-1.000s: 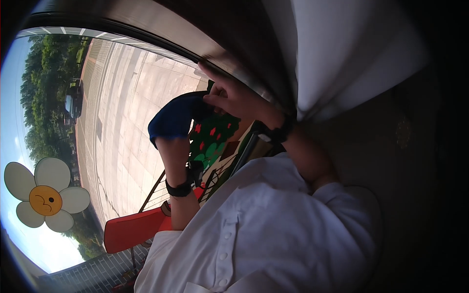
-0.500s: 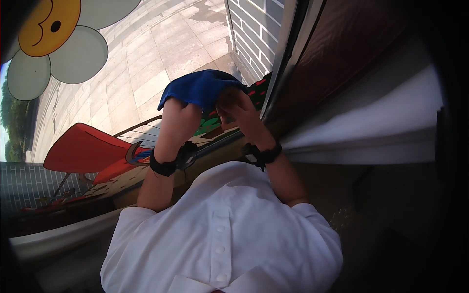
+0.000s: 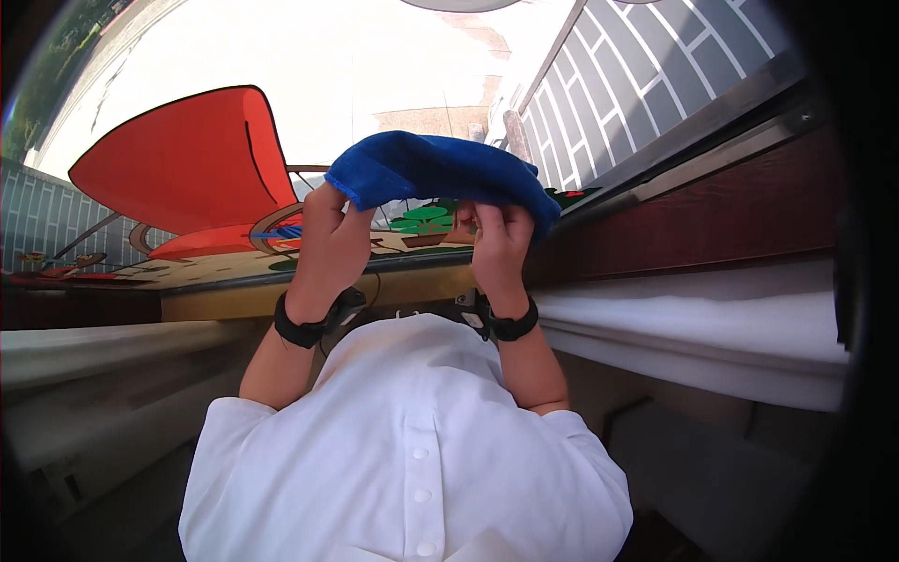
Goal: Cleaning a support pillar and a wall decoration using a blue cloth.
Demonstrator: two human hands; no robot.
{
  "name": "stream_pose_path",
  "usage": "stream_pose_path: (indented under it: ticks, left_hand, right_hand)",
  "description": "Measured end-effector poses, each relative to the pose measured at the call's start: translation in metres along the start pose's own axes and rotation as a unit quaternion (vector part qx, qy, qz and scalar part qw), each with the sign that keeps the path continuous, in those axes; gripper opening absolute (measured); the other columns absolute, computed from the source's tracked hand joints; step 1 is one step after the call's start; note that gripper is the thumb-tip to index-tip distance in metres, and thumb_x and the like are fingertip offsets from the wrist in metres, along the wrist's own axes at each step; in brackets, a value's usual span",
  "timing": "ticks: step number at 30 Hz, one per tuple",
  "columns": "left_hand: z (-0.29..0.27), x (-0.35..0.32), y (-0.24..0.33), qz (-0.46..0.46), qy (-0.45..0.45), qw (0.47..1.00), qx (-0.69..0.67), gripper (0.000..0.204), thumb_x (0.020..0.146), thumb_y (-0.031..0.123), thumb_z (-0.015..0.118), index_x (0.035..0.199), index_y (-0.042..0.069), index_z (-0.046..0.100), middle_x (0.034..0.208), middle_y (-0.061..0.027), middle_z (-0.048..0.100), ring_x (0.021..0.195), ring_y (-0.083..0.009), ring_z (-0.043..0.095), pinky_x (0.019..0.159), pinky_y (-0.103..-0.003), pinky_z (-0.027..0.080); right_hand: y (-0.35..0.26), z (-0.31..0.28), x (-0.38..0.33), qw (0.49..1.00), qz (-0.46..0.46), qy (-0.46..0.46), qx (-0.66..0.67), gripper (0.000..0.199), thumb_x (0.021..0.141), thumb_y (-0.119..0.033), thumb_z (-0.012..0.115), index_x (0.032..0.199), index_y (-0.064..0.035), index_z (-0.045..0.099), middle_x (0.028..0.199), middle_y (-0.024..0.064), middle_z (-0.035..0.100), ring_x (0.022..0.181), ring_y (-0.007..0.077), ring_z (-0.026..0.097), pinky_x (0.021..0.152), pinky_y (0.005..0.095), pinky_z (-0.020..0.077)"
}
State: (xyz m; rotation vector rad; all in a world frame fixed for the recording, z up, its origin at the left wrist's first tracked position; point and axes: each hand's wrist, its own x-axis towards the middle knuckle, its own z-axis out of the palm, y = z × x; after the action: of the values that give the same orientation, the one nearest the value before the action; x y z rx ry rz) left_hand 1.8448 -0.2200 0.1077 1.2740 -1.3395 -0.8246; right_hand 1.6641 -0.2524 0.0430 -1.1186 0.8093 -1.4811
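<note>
A blue cloth [image 3: 440, 169] hangs between my two hands in front of a window [image 3: 375, 103] with painted pictures on it. My left hand [image 3: 332, 239] is closed on the cloth's left end. My right hand [image 3: 501, 244] pinches its lower edge toward the right end, fingers partly bent. Part of the cloth droops past the right hand. The fingertips of my left hand are hidden behind the cloth's edge. Each wrist wears a black band with a small device.
A red painted shape [image 3: 197, 169] and green painted leaves [image 3: 426, 222] cover parts of the glass. Below runs a yellowish sill [image 3: 215, 302]. To the right are a dark red frame [image 3: 684, 220] and a gathered white curtain [image 3: 684, 314]; another pale curtain [image 3: 84, 347] hangs at left.
The view has turned rightward and the painted flower has left it. My hands have moved apart, and the cloth, bunched before, is now spread wider between them.
</note>
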Motion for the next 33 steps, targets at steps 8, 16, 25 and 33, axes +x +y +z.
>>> stream_pose_path:
  ticks: [8,16,25,33]
  left_hand:
    - [-0.058,-0.02,-0.059,0.061,0.034,0.965,-0.254,0.017,0.096,0.003,0.05,0.103,-0.006,0.063,0.092,-0.0186,0.071,0.081,-0.0294,0.07,0.076,-0.04,0.055]
    - [-0.081,-0.046,-0.095,-0.014,0.103,0.975,-0.198,0.005,0.092,0.003,0.064,0.091,-0.002,0.064,0.07,-0.0094,0.064,0.064,-0.0187,0.063,0.057,-0.029,0.05]
    - [-0.123,-0.057,-0.065,0.043,0.042,0.965,-0.255,0.022,0.087,0.002,0.069,0.108,-0.002,0.064,0.075,-0.0082,0.066,0.066,-0.0172,0.063,0.06,-0.029,0.049]
    - [-0.093,-0.085,-0.117,0.141,0.038,0.944,-0.297,0.051,0.085,0.012,0.075,0.131,0.002,0.056,0.129,-0.013,0.063,0.117,-0.0247,0.062,0.098,-0.038,0.05]
  right_hand:
    - [0.056,0.0,-0.01,0.899,-0.248,-0.128,-0.338,0.02,0.101,-0.011,0.055,0.119,-0.0023,0.06,0.095,0.012,0.069,0.081,0.0195,0.068,0.073,0.0306,0.0562]
    - [0.04,0.036,-0.028,0.835,0.393,-0.3,0.241,0.051,0.091,-0.009,0.068,0.139,-0.0018,0.051,0.117,0.0099,0.066,0.094,0.0147,0.067,0.075,0.0292,0.0572]
    - [-0.026,-0.006,-0.044,0.744,-0.267,-0.277,-0.546,0.048,0.091,-0.034,0.07,0.131,-0.0093,0.061,0.125,0.0123,0.065,0.115,0.0258,0.062,0.099,0.0396,0.0477]
    - [-0.002,0.012,-0.061,0.821,-0.157,-0.23,-0.498,0.055,0.091,-0.025,0.071,0.138,-0.0046,0.053,0.136,0.0141,0.058,0.124,0.0295,0.056,0.108,0.0398,0.0429]
